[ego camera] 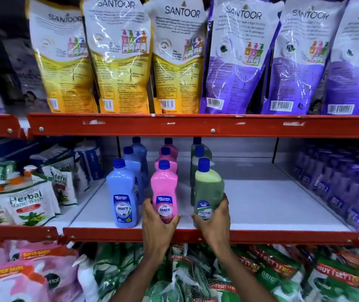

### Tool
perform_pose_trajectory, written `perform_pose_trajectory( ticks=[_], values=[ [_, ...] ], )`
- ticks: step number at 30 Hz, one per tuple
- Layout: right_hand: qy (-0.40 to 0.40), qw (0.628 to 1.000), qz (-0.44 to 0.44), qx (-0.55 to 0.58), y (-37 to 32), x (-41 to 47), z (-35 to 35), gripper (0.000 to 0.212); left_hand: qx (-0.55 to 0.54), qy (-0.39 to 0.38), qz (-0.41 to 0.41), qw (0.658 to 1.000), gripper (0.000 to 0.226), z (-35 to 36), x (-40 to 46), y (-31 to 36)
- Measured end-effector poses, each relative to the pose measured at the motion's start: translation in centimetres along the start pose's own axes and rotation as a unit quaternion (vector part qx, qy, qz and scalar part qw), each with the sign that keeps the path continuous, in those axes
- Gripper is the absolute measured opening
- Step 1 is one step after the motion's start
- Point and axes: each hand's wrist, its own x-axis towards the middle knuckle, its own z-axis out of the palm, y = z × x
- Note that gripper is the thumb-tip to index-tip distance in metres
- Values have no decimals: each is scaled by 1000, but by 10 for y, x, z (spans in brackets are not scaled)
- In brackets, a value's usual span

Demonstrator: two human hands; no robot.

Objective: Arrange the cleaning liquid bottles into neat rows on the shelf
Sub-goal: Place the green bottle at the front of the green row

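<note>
A red-edged white shelf (261, 205) carries the work, with a row of large Santoor refill pouches (178, 55) on the level above and green and pink packs (196, 277) crowding the level below. To the left of the bottles, herbal hand wash pouches (29, 205) lean close to the blue row; to the right, blurred purple packs (337, 184), probably pouches, line the far side, leaving a broad bare stretch of white shelf between them and the green row. Three rows of bottles run front to back: blue bottles (123, 199), pink bottles (164, 192) and green bottles (208, 190), with narrow gaps between rows. The front bottles stand near the shelf's front lip. The left hand (159, 223) is wrapped around the base of the front pink bottle, fingers closed on it. The right hand (214, 219) clasps the lower part of the front green bottle, which tilts slightly.
</note>
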Motion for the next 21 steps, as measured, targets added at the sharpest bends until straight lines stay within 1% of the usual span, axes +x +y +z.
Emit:
perform_pose_trajectory(
  ticks=[3, 6, 12, 13, 15, 16, 17, 18, 19, 20, 21],
  values=[
    [-3, 1000, 4, -5, 5, 2, -3, 91, 9, 3, 2, 1000, 88, 4, 0, -2],
    [4, 1000, 8, -19, 2, -1, 7, 86, -8, -5, 13, 1000, 80, -2, 10, -12],
    [-3, 999, 17, -45, 8, 2, 4, 88, -20, -1, 25, 999, 82, -2, 3, -8],
    [-4, 999, 17, -42, 9, 3, 4, 92, -24, -2, 26, 999, 83, -3, 3, -9],
    [-4, 999, 19, -29, 7, 1, 6, 108, -37, -12, 29, 999, 86, -6, 3, -11],
    [8, 999, 21, -31, 4, -2, 7, 117, -43, -20, 30, 998, 87, -9, 3, -12],
    [33, 999, 21, -32, -1, -9, 7, 121, -49, -27, 31, 998, 89, -12, 2, -13],
    [69, 997, 14, -22, -8, -19, 5, 118, -54, -34, 31, 998, 93, -15, -1, -15],
    [109, 994, -14, -5, -15, -30, 5, 109, -63, -33, 27, 997, 95, -21, -5, -17],
    [141, 988, -62, 10, -22, -41, 6, 96, -73, -22, 27, 997, 93, -29, -9, -19],
    [151, 983, -105, 20, -32, -53, 9, 85, -74, 12, 43, 996, 86, -39, -12, -22]
  ],
)
